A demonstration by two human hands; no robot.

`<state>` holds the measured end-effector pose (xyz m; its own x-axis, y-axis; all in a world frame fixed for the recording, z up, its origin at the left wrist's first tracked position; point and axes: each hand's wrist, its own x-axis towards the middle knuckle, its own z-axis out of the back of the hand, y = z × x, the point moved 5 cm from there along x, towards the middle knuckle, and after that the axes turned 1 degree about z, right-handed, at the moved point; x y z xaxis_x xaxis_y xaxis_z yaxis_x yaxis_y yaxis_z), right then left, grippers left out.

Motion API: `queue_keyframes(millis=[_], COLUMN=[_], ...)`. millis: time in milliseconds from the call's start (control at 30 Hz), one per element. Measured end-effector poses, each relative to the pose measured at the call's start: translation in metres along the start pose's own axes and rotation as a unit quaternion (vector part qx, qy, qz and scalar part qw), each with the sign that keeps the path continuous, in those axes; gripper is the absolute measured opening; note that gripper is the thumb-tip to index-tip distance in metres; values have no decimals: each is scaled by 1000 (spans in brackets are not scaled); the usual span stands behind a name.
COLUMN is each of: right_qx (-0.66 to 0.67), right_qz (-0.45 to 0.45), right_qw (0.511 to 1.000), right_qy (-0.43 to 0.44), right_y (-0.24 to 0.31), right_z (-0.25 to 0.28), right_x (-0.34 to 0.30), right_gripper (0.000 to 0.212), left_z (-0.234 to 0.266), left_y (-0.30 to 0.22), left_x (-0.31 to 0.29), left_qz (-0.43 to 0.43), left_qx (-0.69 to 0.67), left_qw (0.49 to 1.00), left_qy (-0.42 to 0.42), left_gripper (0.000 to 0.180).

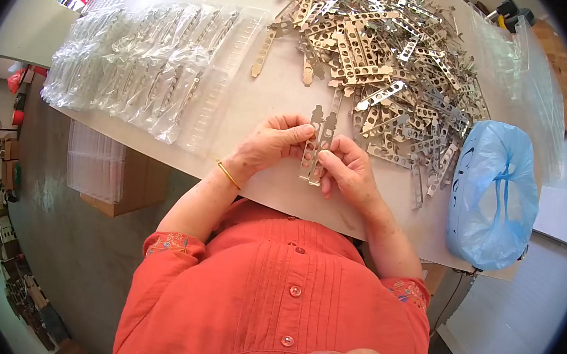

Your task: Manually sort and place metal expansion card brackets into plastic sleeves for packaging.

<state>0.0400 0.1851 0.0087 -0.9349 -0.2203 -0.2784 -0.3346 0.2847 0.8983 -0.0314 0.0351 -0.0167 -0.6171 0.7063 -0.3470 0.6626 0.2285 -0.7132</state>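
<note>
Pinching two metal strips over the near edge of the table

Holding a pinch grip, the left hand (280, 139) has its thumb closed on the left strip (316, 117), a flat piece of metal pierced with a row of holes. The right hand (351, 169) is closed too, thumb and bent fingers on the lower part of the right strip (330, 124), a similar pierced piece. The two strips stand side by side, near-upright in view, their lower ends close together; whether they are joined there I cannot tell. Both hands are at the middle of the table's near edge, and a thin gold bangle (228, 174) circles the left wrist.

Just beyond them a large, loose pile of metal strips (375, 57) spreads from the middle of the table (246, 103) toward its far edge and right side — pieces crossing one another at every angle, a few lying on the fringe.

On the left part, along the near edge, clear bags of strips (138, 63) lie in rows on a clear plastic tray (245, 39). At the near right corner sits a pale blue plastic bag (466, 186), its mouth spread wide. Clear plastic sheets (534, 84) lie beyond it, by the right edge. Below the near edge, at left, stand a cardboard box (144, 185) and stacked clear trays (96, 164).
</note>
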Motion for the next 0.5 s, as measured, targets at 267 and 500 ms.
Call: queue_keyframes(millis=[267, 500], right_qx=[-4, -55], right_qz=[28, 13], right_qw=[999, 998], right_qy=[-21, -9], right_y=[0, -2], right_z=[5, -1], right_x=[-1, -1], right_gripper=[8, 14], left_z=[-7, -8], left_y=[-8, 0], left_x=[-6, -8], left_qz=[-10, -14], left_qx=[-29, 42], left_qw=[999, 998], left_qy=[20, 34], left_gripper=[19, 21])
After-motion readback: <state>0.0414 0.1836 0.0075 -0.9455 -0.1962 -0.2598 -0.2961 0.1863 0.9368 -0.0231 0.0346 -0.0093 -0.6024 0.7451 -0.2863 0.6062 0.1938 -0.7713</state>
